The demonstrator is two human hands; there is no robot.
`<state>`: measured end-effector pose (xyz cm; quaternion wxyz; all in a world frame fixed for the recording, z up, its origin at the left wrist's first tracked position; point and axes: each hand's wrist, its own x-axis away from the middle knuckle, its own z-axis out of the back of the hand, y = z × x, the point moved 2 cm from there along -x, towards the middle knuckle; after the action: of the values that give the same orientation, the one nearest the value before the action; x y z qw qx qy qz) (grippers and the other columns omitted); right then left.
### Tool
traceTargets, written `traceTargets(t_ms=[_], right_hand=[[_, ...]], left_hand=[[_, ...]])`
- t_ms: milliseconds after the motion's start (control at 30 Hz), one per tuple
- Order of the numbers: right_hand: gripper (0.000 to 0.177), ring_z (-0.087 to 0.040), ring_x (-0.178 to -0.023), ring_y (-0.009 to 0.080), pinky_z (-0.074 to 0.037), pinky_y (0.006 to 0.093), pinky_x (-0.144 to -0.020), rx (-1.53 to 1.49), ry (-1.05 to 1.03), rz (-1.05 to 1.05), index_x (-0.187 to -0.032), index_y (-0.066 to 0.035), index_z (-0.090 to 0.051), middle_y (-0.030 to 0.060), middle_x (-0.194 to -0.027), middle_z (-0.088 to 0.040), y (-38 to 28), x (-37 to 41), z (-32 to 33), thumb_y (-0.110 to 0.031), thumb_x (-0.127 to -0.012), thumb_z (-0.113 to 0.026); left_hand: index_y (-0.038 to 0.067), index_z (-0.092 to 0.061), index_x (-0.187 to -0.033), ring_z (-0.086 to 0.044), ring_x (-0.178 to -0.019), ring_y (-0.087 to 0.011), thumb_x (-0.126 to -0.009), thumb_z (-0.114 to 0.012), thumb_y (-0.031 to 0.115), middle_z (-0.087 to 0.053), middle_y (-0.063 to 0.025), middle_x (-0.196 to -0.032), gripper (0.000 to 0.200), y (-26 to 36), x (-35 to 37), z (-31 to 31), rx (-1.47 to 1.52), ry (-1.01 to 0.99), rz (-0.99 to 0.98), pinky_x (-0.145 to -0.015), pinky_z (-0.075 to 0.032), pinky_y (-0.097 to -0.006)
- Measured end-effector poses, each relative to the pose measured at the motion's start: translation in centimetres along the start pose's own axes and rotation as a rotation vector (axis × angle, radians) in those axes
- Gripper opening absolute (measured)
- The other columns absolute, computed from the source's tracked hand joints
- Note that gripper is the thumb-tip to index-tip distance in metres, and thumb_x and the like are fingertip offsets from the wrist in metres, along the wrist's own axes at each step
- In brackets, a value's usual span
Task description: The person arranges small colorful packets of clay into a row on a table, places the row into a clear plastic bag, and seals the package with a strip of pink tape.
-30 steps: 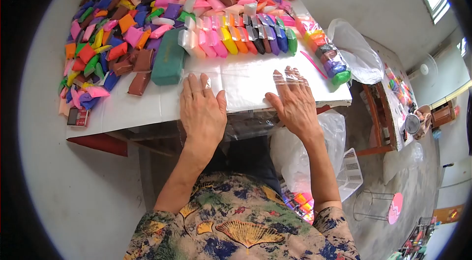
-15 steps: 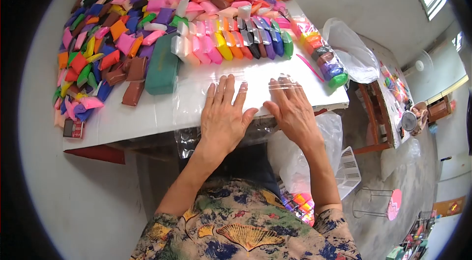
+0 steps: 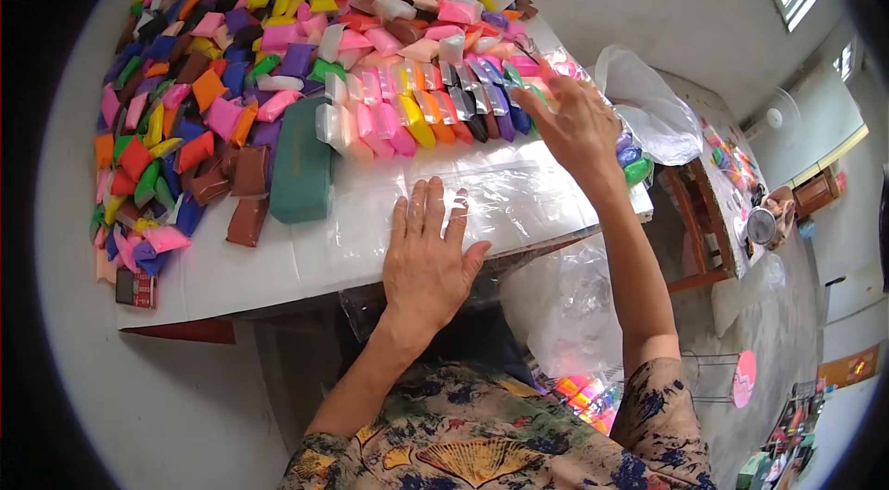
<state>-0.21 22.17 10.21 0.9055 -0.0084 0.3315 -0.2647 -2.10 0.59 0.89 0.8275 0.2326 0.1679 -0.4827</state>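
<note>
My left hand (image 3: 429,254) lies flat, fingers apart, on a clear plastic bag (image 3: 366,207) spread over the white tabletop (image 3: 222,282). My right hand (image 3: 582,124) is raised over the right end of a row of small wrapped packets, its thumb apart from the fingers and nothing visible in it. That row of colored packets (image 3: 417,122) runs from pale peach through pink, yellow, orange, black and purple to blue. Against its left end stands a green box (image 3: 302,161). Part of a filled clear bag of colored packets (image 3: 635,166) shows beyond my right wrist.
Loose colored packets (image 3: 222,115) are heaped over the back and left of the table. A small red calculator-like object (image 3: 137,288) sits at the left front corner. A crumpled clear bag (image 3: 653,119) hangs at the right edge. A pink-topped stool (image 3: 744,379) stands on the floor.
My right hand has lifted off the plastic bag and moved up and right to the end of the packet row. My left hand stays flat on the bag. The view has shifted slightly.
</note>
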Motion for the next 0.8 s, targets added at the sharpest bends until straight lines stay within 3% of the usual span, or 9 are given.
traceTargets(t_ms=[100, 133, 233, 333, 433, 533, 800], right_hand=[[0.074, -0.065, -0.102, 0.0363, -0.048, 0.0482, -0.088, 0.020, -0.236, -0.063, -0.100, 0.003, -0.068, 0.0234, -0.099, -0.068, 0.6, -1.5, -2.4, -0.069, -0.083, -0.063], [0.079, -0.066, -0.108, 0.0339, -0.048, 0.0441, -0.093, 0.039, -0.326, -0.147, -0.117, -0.002, -0.069, 0.0231, -0.109, -0.069, 0.8, -2.1, -2.7, -0.071, -0.077, -0.067], [0.070, -0.068, -0.103, 0.0329, -0.049, 0.0435, -0.090, -0.023, -0.490, -0.199, -0.113, 0.000, -0.070, 0.0223, -0.102, -0.071, 1.7, -3.0, -2.4, -0.062, -0.081, -0.066], [0.059, -0.069, -0.097, 0.0331, -0.051, 0.0444, -0.086, 0.042, -0.382, -0.115, -0.104, 0.001, -0.070, 0.0211, -0.097, -0.071, 2.1, -2.9, -2.5, -0.053, -0.082, -0.066], [0.053, -0.069, -0.095, 0.0341, -0.051, 0.0466, -0.083, 0.126, -0.487, -0.145, -0.100, 0.002, -0.069, 0.0199, -0.098, -0.071, 1.3, -3.4, -1.8, -0.049, -0.082, -0.066], [0.041, -0.069, -0.092, 0.0354, -0.052, 0.0455, -0.083, 0.121, -0.367, -0.150, -0.085, 0.000, -0.071, 0.0201, -0.092, -0.071, 1.3, -3.7, -3.1, -0.040, -0.076, -0.067], [0.044, -0.070, -0.093, 0.0344, -0.053, 0.0432, -0.083, 0.123, -0.410, -0.155, -0.088, -0.001, -0.072, 0.0186, -0.094, -0.072, 1.3, -3.2, -3.1, -0.043, -0.074, -0.072]], left_hand=[[0.003, -0.054, -0.138, -0.040, -0.138, -0.0397, -0.096, -0.057, 0.042, -0.044, -0.0231, -0.146, 0.057, 0.0, 0.1, -0.1, 0.016, 0.005, 0.010, -0.115, -0.030, -0.0529], [0.003, -0.054, -0.138, -0.039, -0.138, -0.0395, -0.096, -0.057, 0.042, -0.044, -0.0229, -0.146, 0.057, 0.0, 0.1, -0.1, 0.022, 0.009, 0.012, -0.115, -0.030, -0.0528], [0.003, -0.055, -0.138, -0.039, -0.138, -0.0394, -0.096, -0.057, 0.042, -0.044, -0.0228, -0.146, 0.057, -0.1, 0.1, -0.1, 0.028, 0.011, 0.015, -0.115, -0.030, -0.0527], [0.002, -0.055, -0.138, -0.039, -0.139, -0.0394, -0.096, -0.057, 0.041, -0.044, -0.0231, -0.147, 0.058, 0.0, 0.1, -0.2, 0.022, 0.009, 0.015, -0.116, -0.030, -0.0527], [0.002, -0.054, -0.138, -0.039, -0.139, -0.0398, -0.096, -0.057, 0.041, -0.044, -0.0237, -0.147, 0.057, 0.1, 0.1, -0.2, 0.014, 0.013, 0.016, -0.116, -0.030, -0.0527], [0.002, -0.054, -0.139, -0.038, -0.139, -0.0404, -0.096, -0.057, 0.039, -0.043, -0.0245, -0.147, 0.056, 0.2, 0.2, 0.0, 0.027, 0.007, 0.018, -0.116, -0.029, -0.0529], [0.008, -0.049, -0.144, -0.036, -0.139, -0.0398, -0.093, -0.059, 0.037, -0.043, -0.0255, -0.146, 0.060, 0.6, -0.1, 0.1, 0.026, -0.022, 0.048, -0.118, -0.024, -0.0524]])
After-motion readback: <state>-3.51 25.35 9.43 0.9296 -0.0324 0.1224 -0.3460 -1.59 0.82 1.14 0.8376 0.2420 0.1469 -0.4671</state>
